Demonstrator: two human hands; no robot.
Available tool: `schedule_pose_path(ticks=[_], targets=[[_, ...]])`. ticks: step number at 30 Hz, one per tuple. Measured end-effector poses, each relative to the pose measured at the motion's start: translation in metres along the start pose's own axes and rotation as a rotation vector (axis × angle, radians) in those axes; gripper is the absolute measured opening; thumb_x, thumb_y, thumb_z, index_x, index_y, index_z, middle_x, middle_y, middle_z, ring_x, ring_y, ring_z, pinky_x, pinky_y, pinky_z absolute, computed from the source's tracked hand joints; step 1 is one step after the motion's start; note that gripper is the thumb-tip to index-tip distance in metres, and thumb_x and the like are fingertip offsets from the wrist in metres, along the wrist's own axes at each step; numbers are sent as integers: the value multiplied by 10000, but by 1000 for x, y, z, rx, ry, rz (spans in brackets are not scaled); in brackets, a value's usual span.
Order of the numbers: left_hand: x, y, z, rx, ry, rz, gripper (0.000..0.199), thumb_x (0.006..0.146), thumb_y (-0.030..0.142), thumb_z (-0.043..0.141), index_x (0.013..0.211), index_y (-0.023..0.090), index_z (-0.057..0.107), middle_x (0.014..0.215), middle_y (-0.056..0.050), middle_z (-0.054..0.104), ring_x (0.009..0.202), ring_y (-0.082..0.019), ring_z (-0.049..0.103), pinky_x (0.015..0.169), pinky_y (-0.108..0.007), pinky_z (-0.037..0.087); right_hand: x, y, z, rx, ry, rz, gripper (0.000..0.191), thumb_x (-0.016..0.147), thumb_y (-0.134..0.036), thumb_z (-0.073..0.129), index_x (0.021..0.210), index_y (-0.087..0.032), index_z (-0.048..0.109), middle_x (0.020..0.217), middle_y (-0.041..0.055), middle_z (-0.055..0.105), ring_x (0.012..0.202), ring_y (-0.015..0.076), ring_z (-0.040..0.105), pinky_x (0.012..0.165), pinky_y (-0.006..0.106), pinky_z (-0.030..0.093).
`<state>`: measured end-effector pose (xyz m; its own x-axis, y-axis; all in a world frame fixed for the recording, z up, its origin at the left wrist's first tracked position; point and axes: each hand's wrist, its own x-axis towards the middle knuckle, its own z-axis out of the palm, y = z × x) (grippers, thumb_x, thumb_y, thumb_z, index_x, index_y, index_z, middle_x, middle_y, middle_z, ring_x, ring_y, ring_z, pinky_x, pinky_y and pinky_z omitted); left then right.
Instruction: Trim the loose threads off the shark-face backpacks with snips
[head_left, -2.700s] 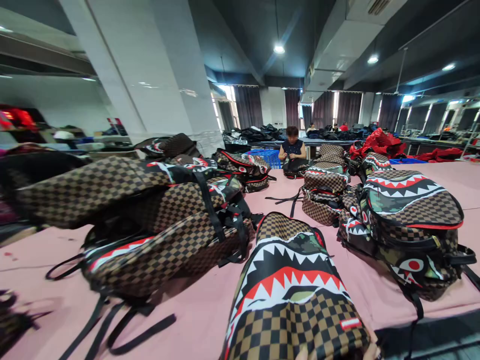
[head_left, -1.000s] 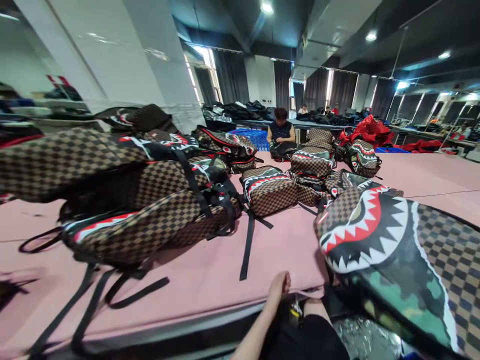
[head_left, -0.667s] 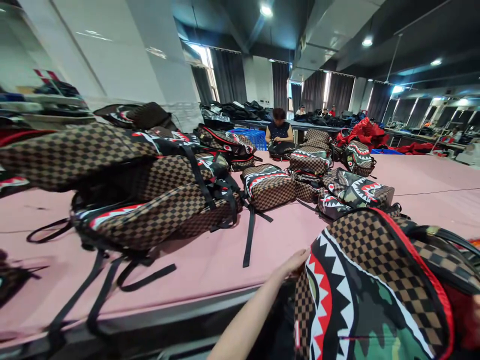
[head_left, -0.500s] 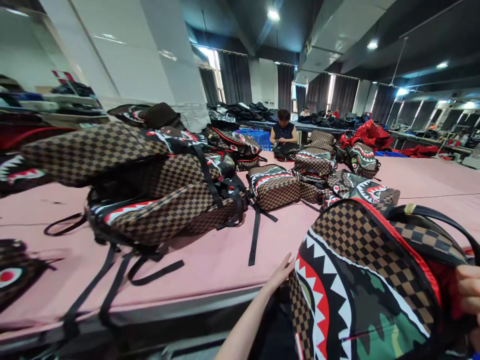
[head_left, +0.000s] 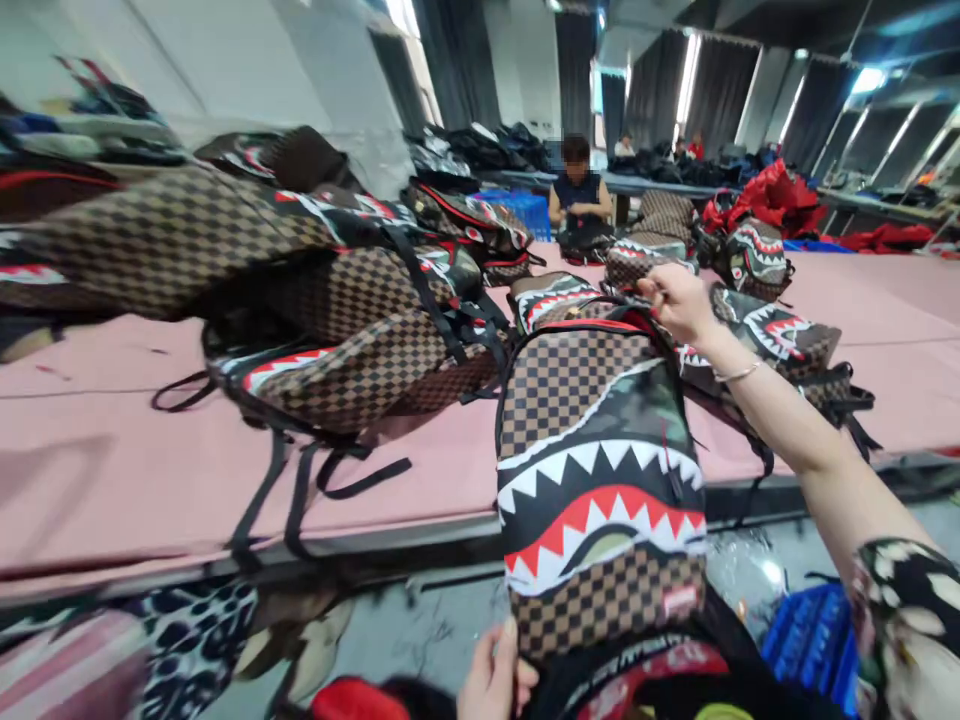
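Right fingers (head_left: 654,288) pinching one backpack (head_left: 600,420) by top; left fingers (head_left: 504,652) at lower edge, grip unclear.

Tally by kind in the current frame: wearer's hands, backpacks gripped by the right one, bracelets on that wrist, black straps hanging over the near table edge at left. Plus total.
Hands: 2 (left hand, right hand)
Gripped backpack: 1
Bracelet: 1
Black straps: 2
Total: 6
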<state>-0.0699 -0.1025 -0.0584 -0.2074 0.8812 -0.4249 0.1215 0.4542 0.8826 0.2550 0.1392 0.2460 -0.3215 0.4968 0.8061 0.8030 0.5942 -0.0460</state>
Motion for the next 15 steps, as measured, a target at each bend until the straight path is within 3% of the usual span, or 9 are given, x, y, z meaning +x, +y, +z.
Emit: schedule_pose_path(ticks=[3,5,8,9,12,15], targets=[[-5,0,1,-73,-14,16,684,555,719,560,919,143,608,546,-20,621,463,-180,570,433,-287,471,-42,6,47,157,-120,158,223,863,-278,372,697,-182,487,705,42,556,698,162,517,679,281,409],[10,4,-4,-106,44,34,670,527,712,589,876,142,628,633,-46,653,561,-201,615,515,-316,519,-84,6,58,306,-190,369,202,843,-280,421,682,-179,490,681,26,564,675,148,526,678,272,417],[46,15,-18,-180,170,94,625,568,684,584,895,153,627,810,-69,673,778,-235,640,716,-381,541,-155,10,53,528,-145,901,219,806,-349,513,668,-180,493,641,10,581,617,128,548,652,256,445],[60,20,-23,-209,206,109,607,594,668,577,919,158,621,887,-76,669,873,-245,628,800,-406,518,-179,12,49,549,-119,1010,249,809,-398,505,691,-179,500,652,17,592,603,128,560,623,252,458],[95,43,-30,-245,230,116,573,722,633,460,1036,171,586,1149,-109,594,1131,-265,515,973,-448,396,-248,11,39,564,-94,1199,408,824,-543,405,706,-168,511,660,61,622,547,139,586,521,252,475],[113,65,-11,-75,247,207,559,866,559,199,1206,216,481,1284,-107,496,1206,-254,451,963,-462,390,-303,-13,44,559,-98,1332,479,802,-602,392,747,-154,555,684,89,652,512,151,597,464,253,467]])
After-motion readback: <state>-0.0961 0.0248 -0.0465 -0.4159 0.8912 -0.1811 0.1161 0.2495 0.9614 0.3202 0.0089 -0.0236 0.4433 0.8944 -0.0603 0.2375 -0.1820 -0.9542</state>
